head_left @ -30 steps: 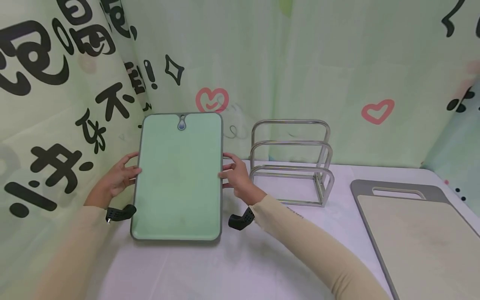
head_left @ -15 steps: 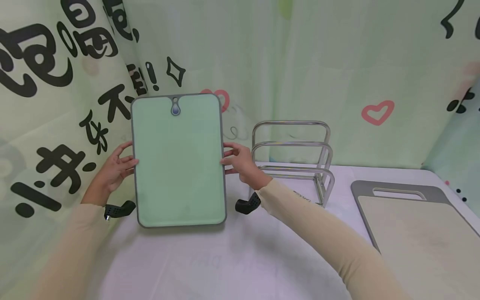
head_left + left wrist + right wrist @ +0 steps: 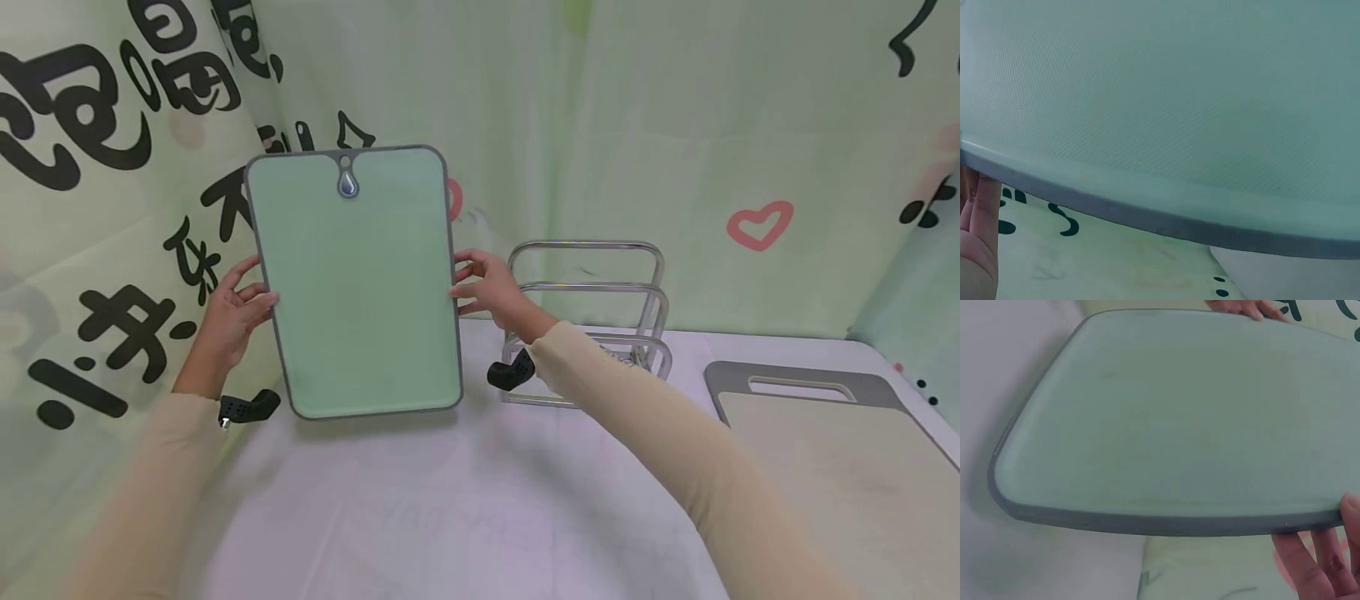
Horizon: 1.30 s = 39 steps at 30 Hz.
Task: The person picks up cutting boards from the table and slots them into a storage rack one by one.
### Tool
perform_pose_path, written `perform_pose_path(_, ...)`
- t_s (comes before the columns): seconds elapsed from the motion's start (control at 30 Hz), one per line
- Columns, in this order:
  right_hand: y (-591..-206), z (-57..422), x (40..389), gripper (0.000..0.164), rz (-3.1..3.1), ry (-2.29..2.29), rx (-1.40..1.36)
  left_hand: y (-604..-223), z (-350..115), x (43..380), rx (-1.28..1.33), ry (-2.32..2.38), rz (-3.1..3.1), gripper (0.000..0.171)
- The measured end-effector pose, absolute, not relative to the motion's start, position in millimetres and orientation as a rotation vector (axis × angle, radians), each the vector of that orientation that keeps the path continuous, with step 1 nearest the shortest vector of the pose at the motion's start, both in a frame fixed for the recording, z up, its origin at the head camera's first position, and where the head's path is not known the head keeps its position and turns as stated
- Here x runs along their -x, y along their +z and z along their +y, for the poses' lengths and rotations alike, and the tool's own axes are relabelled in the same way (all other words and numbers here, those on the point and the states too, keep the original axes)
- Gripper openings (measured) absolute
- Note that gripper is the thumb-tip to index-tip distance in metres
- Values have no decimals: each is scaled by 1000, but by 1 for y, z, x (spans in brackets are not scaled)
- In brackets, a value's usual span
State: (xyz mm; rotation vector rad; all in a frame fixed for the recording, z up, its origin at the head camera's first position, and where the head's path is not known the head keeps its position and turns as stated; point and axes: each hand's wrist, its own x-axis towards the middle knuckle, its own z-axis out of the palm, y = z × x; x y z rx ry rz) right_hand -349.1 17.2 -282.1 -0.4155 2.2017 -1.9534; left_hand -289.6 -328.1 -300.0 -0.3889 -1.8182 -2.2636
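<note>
Right grip [image 3: 489, 288] holds board [image 3: 360, 292]; white table [image 3: 420, 500], printed curtain [image 3: 637, 158].

The grey-edged board [image 3: 367, 292] is mint green, the heart-printed curtain [image 3: 645, 133] paler.

A beige board [image 3: 840, 483] runs off the head view; a sleeve [image 3: 645, 408] masks part of a metal rack [image 3: 592, 287]. The left hand [image 3: 977, 244] is cut off — left wrist view.

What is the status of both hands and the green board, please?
Left hand and right hand gripping opposite edges of the green board. Board on end, slightly tilted. Right sleeve partly hiding the metal rack from view.
</note>
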Motion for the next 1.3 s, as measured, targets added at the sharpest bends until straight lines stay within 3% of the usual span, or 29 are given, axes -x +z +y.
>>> perform_pose_path(1.0,-262,48,386,40,2376,-1977,625,-277,-289,309,410,-2067,-1698,48)
perform_pose_path(1.3,-262,60,394,40,2403,-2008,606,-273,-277,320,426,-2061,-1722,35)
